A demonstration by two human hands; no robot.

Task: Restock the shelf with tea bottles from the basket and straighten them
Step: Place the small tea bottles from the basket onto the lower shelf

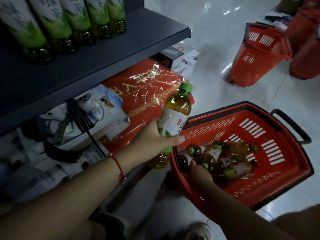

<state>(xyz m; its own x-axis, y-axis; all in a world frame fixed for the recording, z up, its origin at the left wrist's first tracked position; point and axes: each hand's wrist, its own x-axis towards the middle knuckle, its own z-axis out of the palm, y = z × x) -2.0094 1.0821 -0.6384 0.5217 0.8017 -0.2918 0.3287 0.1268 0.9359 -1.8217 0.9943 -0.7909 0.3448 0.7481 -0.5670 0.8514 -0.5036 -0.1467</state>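
My left hand (pixel 155 141) grips a tea bottle (pixel 176 115) with a green cap and white label, held just left of the red basket (pixel 277 181) on the floor. A second bottle (pixel 160 159) shows below that hand; whether the hand holds it too, I cannot tell. My right hand (pixel 199 172) reaches down into the basket among several loose tea bottles (pixel 225 158), touching them; its fingers are partly hidden. A row of tea bottles (pixel 69 23) stands on the dark grey shelf (pixel 103 63) at the upper left.
Under the shelf lie a red wrapped gift box (pixel 147 87) and white appliance boxes (pixel 97 106). A second red basket (pixel 256 54) stands on the white tiled floor at the upper right, next to red bags. My shoes show at the bottom.
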